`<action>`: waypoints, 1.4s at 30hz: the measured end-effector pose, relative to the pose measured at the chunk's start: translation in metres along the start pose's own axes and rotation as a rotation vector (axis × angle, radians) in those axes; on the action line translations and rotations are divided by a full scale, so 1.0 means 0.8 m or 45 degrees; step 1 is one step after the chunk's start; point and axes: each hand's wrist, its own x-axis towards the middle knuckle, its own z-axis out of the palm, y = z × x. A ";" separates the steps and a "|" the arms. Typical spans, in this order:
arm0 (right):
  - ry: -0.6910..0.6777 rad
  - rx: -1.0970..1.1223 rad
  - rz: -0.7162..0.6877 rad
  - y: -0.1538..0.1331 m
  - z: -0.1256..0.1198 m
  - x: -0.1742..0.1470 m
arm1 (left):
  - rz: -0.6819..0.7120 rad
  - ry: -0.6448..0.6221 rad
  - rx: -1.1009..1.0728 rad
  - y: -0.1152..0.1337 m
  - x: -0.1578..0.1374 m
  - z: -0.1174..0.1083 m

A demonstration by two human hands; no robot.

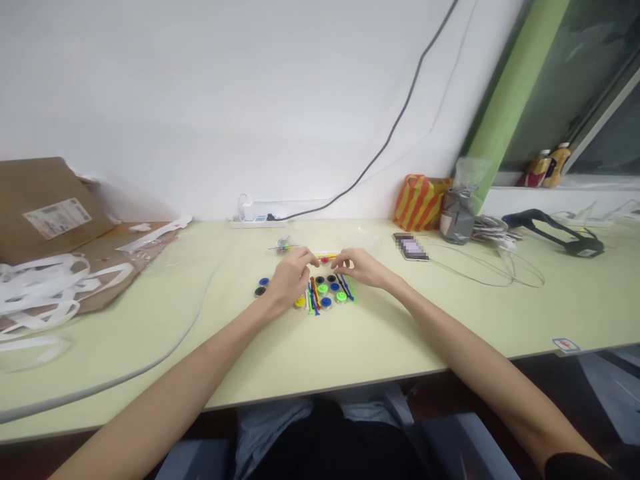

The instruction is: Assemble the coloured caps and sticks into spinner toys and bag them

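Observation:
My left hand (291, 275) and my right hand (364, 267) face each other over the table, fingers bent inward in pinches. Between their fingertips is a small red round piece (325, 261) with a thin yellow stick (327, 255) across it. What exactly each pinch holds is too small to make out. Below lie several round pieces: a green one (341, 297), a blue one (326, 303), a yellow one (300, 303) and a black one (260, 291). Thin coloured sticks (314, 297) lie in a bunch among them, with more sticks (345, 287) under my right hand.
Beyond my left hand sits a small clear item with coloured parts (283, 245). A power strip (257, 222) lies along the wall. To the right are a phone (411, 247), a striped bag (420, 203) and cables (495, 230). Cardboard (50, 207) and white strips (45, 290) lie left.

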 end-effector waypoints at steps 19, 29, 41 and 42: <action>0.367 0.538 0.014 -0.015 0.008 0.002 | -0.004 -0.019 -0.016 0.015 0.004 0.006; 0.045 0.020 -0.002 0.016 0.010 -0.004 | 0.035 0.058 0.071 0.009 0.004 0.006; 0.116 -0.089 0.080 0.028 0.021 -0.002 | 0.012 0.094 0.097 0.006 0.002 0.009; 0.168 -0.060 0.084 0.026 0.020 -0.002 | 0.012 0.095 0.095 0.006 0.002 0.008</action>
